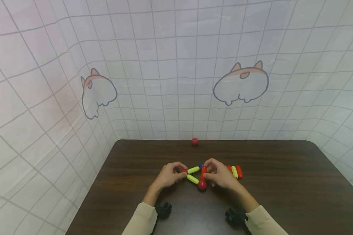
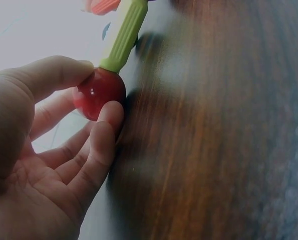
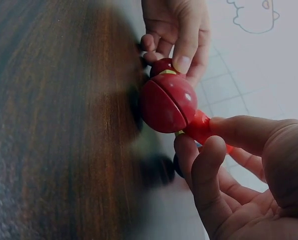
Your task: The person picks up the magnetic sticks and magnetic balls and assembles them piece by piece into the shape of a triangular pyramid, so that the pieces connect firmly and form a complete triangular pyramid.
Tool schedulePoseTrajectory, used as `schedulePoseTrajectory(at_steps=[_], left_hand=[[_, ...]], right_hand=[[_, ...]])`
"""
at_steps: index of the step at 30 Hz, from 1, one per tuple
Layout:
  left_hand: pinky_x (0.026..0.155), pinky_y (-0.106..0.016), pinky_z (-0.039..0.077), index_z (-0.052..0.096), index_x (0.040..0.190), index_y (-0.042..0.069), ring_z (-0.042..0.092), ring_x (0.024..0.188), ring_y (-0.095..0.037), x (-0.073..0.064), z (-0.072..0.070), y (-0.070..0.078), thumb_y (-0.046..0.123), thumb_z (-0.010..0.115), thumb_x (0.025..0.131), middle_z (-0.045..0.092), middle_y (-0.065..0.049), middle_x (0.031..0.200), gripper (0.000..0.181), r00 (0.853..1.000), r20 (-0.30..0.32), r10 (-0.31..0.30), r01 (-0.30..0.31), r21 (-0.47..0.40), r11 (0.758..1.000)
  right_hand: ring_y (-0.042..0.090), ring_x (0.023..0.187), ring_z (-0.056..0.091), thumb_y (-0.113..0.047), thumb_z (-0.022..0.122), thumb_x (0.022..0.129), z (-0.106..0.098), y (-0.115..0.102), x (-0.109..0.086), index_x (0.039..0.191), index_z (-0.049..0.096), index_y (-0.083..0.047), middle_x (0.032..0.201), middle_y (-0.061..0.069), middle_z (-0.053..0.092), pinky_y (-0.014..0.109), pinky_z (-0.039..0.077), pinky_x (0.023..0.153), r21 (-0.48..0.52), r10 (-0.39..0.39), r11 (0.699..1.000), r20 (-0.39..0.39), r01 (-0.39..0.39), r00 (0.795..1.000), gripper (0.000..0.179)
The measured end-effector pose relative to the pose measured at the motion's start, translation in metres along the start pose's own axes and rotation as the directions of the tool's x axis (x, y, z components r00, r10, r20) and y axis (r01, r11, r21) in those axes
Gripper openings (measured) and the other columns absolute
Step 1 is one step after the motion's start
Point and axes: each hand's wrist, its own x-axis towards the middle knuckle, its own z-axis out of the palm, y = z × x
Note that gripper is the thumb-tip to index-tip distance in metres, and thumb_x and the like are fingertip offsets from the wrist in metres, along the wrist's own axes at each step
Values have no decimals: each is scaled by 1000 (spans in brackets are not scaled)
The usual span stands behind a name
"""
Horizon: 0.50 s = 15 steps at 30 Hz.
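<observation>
My left hand (image 1: 168, 175) pinches a red ball (image 2: 99, 95) between thumb and fingers. Two yellow-green ribbed sticks fan out from that ball. The upper stick (image 1: 193, 170) points to a blue ball (image 1: 201, 165), partly hidden by the right fingers. The lower stick (image 1: 192, 179) reaches another red ball (image 3: 168, 104) with a groove round it. Between the blue ball and this grooved ball lies a red stick (image 1: 204, 173), gripped by my right hand (image 1: 220, 173) with thumb and fingers. Together the pieces outline a small triangle close over the table.
Right of my right hand, a loose yellow-green stick (image 1: 234, 172) lies between two red sticks, one of them a red stick (image 1: 239, 171) on the outer side. A single red ball (image 1: 195, 141) sits at the far edge of the dark wooden table (image 1: 129, 182). White gridded curtains (image 1: 164, 81) stand behind.
</observation>
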Motion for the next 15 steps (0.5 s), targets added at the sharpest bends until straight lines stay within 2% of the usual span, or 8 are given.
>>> schedulePoseTrajectory(at_steps=[7, 15], left_hand=[[62, -30, 54, 73, 115, 15, 65, 69, -14, 0, 0, 1, 24, 74, 95, 71, -3, 99, 21, 1000, -1, 2, -2, -4, 1000], [61, -31, 54, 73, 114, 16, 64, 68, -14, 0, 0, 0, 26, 74, 95, 71, -3, 99, 21, 1000, 2, 8, -8, -5, 1000]], right_hand=[[22, 66, 64, -8, 74, 92, 1, 2, 1, 119, 60, -9, 100, 14, 65, 32, 54, 52, 2, 20, 1000, -14, -20, 1000, 31], [20, 65, 64, -11, 74, 93, 3, 3, 2, 123, 62, -8, 95, 10, 69, 34, 54, 53, -10, 46, 999, -16, -46, 999, 32]])
